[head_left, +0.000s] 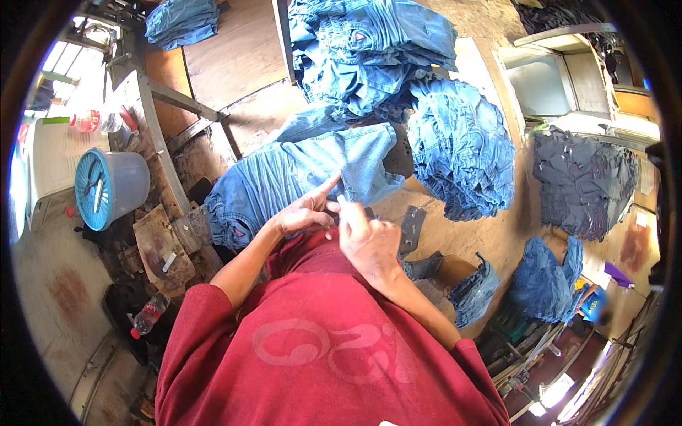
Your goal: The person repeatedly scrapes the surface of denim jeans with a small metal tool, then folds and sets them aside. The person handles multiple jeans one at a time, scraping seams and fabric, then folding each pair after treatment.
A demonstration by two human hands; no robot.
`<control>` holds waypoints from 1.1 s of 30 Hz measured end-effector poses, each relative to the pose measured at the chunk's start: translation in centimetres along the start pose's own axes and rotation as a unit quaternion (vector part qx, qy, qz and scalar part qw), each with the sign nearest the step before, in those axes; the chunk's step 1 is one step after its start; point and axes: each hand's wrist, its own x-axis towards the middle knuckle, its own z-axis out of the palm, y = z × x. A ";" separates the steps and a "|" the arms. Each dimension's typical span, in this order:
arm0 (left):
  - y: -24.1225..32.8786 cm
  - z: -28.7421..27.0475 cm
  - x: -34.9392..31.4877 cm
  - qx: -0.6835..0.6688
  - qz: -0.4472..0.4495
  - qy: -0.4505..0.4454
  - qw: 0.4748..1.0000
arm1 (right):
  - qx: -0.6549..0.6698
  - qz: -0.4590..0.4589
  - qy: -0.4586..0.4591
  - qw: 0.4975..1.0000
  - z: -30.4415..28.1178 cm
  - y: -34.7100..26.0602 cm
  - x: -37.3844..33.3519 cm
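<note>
A pair of light blue denim trousers [284,170] with a gathered waist lies across the surface in front of me. Its waist is at the left, and one leg end is spread toward the right. My left hand [307,213] is over the near edge of the denim, index finger stretched out onto the cloth and thumb apart. Close against it, my right hand [369,245] is closed, fingers curled. A small whitish tip shows at its front, too small to name. Both hands meet just above my red shirt.
Behind lies a tall pile of blue denim garments [369,50], with another gathered stack [462,149] to its right. Dark grey garments [586,181] hang at the far right. A lidded bucket [131,186] with scissors on top and a plastic bottle [150,314] are at the left.
</note>
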 end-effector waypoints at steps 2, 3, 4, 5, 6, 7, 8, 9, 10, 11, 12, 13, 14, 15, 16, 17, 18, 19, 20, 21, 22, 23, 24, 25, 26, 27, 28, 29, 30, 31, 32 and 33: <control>-0.1 0.0 0.0 -0.041 0.018 -0.009 0.999 | -0.052 0.036 -0.032 0.997 0.1 0.2 0.2; -0.2 0.1 0.0 -0.011 0.015 0.004 1.000 | -0.073 0.048 -0.037 0.996 0.1 0.3 0.3; -0.3 0.2 0.1 0.016 0.023 -0.001 1.000 | -0.034 0.033 -0.035 0.998 0.1 0.3 0.4; -0.3 0.3 0.2 0.046 0.019 0.005 0.999 | 0.004 0.019 -0.031 0.999 0.0 0.4 0.5; -0.4 0.3 0.2 0.024 0.022 0.001 0.999 | 0.054 -0.013 -0.017 0.998 0.0 0.4 0.6; -0.5 0.4 0.2 0.004 0.019 0.009 1.000 | -0.055 0.015 -0.009 0.998 -0.1 0.6 0.6; -0.6 0.5 0.2 -0.016 0.019 0.018 1.000 | -0.120 0.035 -0.028 0.992 -0.1 0.8 0.7; -0.6 0.5 0.2 0.004 0.022 0.022 1.000 | -0.056 0.006 -0.050 0.997 -0.2 1.1 0.6; -0.6 0.6 0.1 0.025 0.023 0.026 0.999 | -0.008 -0.007 -0.062 0.998 -0.3 1.3 0.5; -0.5 0.6 0.0 0.045 0.029 0.023 0.998 | 0.086 0.009 -0.074 0.993 -0.3 1.6 0.4; -0.4 0.6 -0.1 0.029 0.023 0.032 0.999 | 0.179 0.023 -0.082 0.980 -0.5 2.3 0.2; -0.2 0.6 -0.2 0.012 0.025 0.033 0.999 | 0.271 0.029 -0.104 0.956 -0.7 3.1 0.0; 0.1 0.5 -0.2 -0.003 0.030 0.034 0.999 | 0.296 0.147 -0.139 0.934 -0.9 4.5 -0.1; 0.4 0.6 0.0 0.089 0.005 0.108 0.990 | 0.289 0.166 -0.104 0.937 -0.9 6.3 0.2; 0.7 0.7 0.1 0.086 -0.003 0.140 0.986 | 0.203 0.132 -0.029 0.970 -0.7 7.9 0.5; 1.0 0.9 0.4 0.089 -0.012 0.169 0.981 | 0.226 0.211 -0.069 0.948 -0.5 9.7 0.9; 1.2 1.2 0.7 0.082 -0.011 0.201 0.976 | 0.243 0.267 -0.115 0.926 -0.4 11.1 0.8; 1.2 1.6 1.1 0.099 -0.024 0.228 0.968 | 0.292 0.204 -0.086 0.931 0.0 12.2 0.8; 1.3 2.1 1.5 0.105 -0.029 0.256 0.960 | 0.324 0.184 -0.076 0.925 0.3 13.1 0.8; 1.2 2.6 2.0 0.079 -0.027 0.288 0.954 | 0.334 0.185 -0.084 0.921 0.7 13.8 0.8; 1.1 3.1 2.3 0.053 -0.028 0.314 0.948 | 0.345 0.194 -0.096 0.913 0.9 14.4 0.9; 0.9 3.6 2.7 0.075 -0.015 0.329 0.941 | 0.368 0.185 -0.101 0.906 1.0 14.6 1.1; 0.8 3.9 2.7 0.076 -0.018 0.352 0.933 | 0.376 0.199 -0.096 0.900 1.2 14.7 1.3; 0.6 4.3 2.7 0.075 -0.010 0.354 0.932 | 0.395 0.194 -0.085 0.894 1.3 14.6 1.6; 0.4 4.5 2.6 0.069 0.005 0.359 0.931 | 0.413 0.202 -0.070 0.885 1.4 14.3 1.9; 0.2 4.7 2.4 0.072 0.023 0.354 0.932 | 0.441 0.205 -0.081 0.870 1.5 13.8 2.3; -0.1 4.8 2.1 0.074 0.021 0.354 0.932 | 0.435 0.199 -0.096 0.873 1.5 13.3 2.6; -0.3 4.8 1.8 0.070 0.023 0.354 0.932 | 0.428 0.192 -0.110 0.876 1.6 12.7 2.9; -0.5 4.8 1.6 0.058 0.024 0.353 0.933 | 0.422 0.191 -0.131 0.876 1.8 12.1 3.2; -0.7 4.7 1.4 0.060 0.029 0.343 0.937 | 0.424 0.177 -0.177 0.870 1.6 11.8 3.4; -0.9 4.7 1.3 0.071 0.033 0.345 0.935 | 0.446 0.162 -0.182 0.862 2.1 11.0 3.9; -1.0 4.6 1.3 0.073 0.036 0.342 0.936 | 0.416 0.164 -0.213 0.869 2.2 10.7 4.2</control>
